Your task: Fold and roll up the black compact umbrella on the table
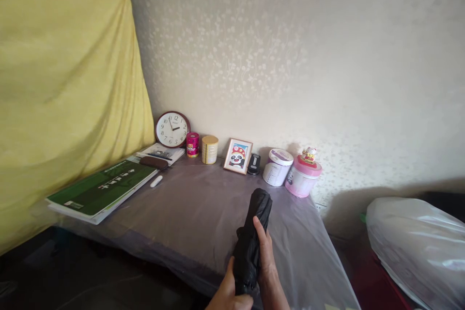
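A folded black umbrella point(250, 247) is held in both hands over the front part of the table point(196, 213). My left hand point(232, 288) is closed around its lower end, at the bottom of the view. Along the umbrella's right side lies my right hand point(267, 259), its thumb or a finger pointing up the fabric and the rest hidden behind it. The umbrella tilts away from me, its far end pointing toward the containers at the back right.
Along the wall stand a clock point(172, 129), a pink can point(192, 145), a yellow-lidded tin point(209, 150), a framed panda picture point(238, 156), a white tub point(277, 168) and a pink tub point(303, 177) topped by a figurine. A green book point(105, 186) lies left; a plastic-wrapped bundle point(417, 242) sits right.
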Tool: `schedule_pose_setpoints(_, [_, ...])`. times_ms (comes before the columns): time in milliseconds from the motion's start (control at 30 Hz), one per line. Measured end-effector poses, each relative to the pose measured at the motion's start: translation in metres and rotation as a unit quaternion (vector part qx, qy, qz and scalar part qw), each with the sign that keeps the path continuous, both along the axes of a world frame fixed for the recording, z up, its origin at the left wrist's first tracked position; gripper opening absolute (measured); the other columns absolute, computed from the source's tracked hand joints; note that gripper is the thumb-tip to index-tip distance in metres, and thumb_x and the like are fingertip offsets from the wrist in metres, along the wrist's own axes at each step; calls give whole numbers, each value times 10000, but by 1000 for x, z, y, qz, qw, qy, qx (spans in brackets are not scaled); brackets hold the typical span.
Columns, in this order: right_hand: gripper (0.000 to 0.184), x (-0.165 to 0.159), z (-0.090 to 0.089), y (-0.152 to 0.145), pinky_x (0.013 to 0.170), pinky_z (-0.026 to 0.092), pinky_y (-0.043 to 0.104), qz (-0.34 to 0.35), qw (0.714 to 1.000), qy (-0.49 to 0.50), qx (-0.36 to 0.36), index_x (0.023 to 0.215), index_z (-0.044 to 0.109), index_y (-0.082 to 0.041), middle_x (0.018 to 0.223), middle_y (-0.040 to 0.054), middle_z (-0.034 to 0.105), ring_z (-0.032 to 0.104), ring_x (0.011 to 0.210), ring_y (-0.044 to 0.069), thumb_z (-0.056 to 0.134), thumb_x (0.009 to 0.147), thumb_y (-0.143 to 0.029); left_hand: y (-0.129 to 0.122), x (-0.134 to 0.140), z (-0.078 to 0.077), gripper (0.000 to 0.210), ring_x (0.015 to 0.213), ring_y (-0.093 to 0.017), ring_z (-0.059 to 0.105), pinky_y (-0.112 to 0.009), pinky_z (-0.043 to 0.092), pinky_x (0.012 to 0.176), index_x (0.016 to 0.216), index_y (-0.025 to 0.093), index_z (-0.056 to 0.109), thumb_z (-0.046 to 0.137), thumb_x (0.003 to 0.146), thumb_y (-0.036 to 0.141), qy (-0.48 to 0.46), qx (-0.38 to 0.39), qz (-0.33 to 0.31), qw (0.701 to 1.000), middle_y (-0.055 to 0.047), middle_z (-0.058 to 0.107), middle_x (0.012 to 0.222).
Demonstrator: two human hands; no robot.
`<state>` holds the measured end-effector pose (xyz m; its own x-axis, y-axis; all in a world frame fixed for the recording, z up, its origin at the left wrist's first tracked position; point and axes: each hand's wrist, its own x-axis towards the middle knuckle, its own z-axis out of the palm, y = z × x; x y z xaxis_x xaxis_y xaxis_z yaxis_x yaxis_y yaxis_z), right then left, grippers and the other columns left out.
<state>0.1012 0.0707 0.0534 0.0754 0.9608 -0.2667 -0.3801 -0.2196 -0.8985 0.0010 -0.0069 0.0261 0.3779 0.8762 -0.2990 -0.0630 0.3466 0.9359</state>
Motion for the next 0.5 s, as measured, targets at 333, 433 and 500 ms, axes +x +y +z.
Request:
schedule_pose_setpoints(333, [596, 1, -10, 3, 553, 510, 280, -30, 997, -69, 20, 1069, 553, -172, 698, 1, 655, 640, 636, 200, 702, 614, -528, 5, 8, -22, 955, 1164, -236, 486, -249, 369, 919, 1396, 121, 70, 512, 552, 47, 257, 111, 54, 958, -159, 345, 1403])
schedule_pose_setpoints(433, [651, 1, -8, 4, 593, 514, 281, -57, 994, -90, 8, 1102, 549, -170, 770, 11, 671, 640, 692, 206, 731, 577, -510, 4, 8, -25, 955, 1145, -270, 507, -284, 381, 902, 1412, 171, 61, 505, 576, 40, 353, 75, 41, 932, -136, 182, 1482])
schedule_pose_setpoints(500, [653, 1, -6, 3, 588, 511, 279, -62, 994, -87, -8, 1086, 559, -161, 757, 9, 670, 636, 682, 206, 741, 562, -506, 4, 6, -21, 945, 1155, -275, 495, -292, 374, 912, 1409, 163, 88, 512, 573, 44, 338, 91, 40, 936, -141, 188, 1478])
